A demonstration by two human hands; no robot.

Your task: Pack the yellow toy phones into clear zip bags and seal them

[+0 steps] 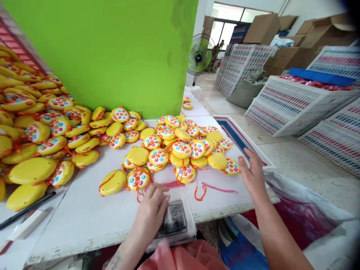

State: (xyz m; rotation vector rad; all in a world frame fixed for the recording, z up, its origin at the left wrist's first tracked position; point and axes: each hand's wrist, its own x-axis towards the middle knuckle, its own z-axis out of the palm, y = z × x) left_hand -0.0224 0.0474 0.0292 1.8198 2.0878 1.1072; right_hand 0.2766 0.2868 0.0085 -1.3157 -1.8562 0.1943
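Observation:
My left hand lies on a stack of clear plastic bags with black print at the table's front edge. Its fingers are a little bent, with nothing visible in them. My right hand is raised at the right edge of the table, thumb and fingers apart, holding nothing. Just left of it is a yellow animal-shaped toy with coloured dots on white. Beyond my left fingers sits another dotted toy with an orange cord. Pink strips and a loose orange cord lie between the hands.
A heap of similar toys spreads across the table, and a larger pile rises at left. A green panel stands behind. At left lies a black pen. An open sack stands below right; crates stand beyond.

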